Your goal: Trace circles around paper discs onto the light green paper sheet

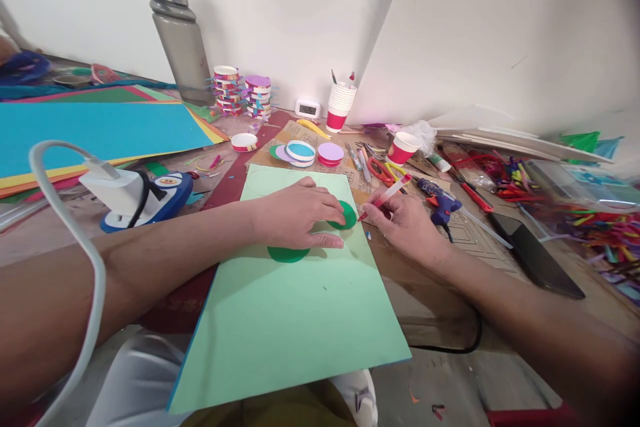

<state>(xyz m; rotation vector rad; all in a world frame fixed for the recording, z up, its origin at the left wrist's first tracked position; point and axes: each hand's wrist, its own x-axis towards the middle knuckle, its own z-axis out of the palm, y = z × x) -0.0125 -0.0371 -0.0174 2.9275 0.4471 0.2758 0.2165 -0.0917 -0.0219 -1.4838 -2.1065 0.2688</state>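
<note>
A light green paper sheet (290, 307) lies in front of me on the table. My left hand (295, 213) rests flat on it, fingers stretched out, pressing down a dark green disc (345, 216) whose far edge shows past my fingertips. Another dark green piece (287, 254) peeks out beneath my palm. My right hand (407, 227) is closed in a pinch on a red and white pen (387, 195), its tip touching the sheet just right of the disc.
Paper-topped rings (303, 152) and red paper cups (403, 147) stand behind the sheet. A blue glue gun (440, 200), scissors (383, 170) and a black phone (533, 253) lie to the right. Coloured sheets (95, 130), a grey bottle (180, 47) and a white charger (117, 190) sit left.
</note>
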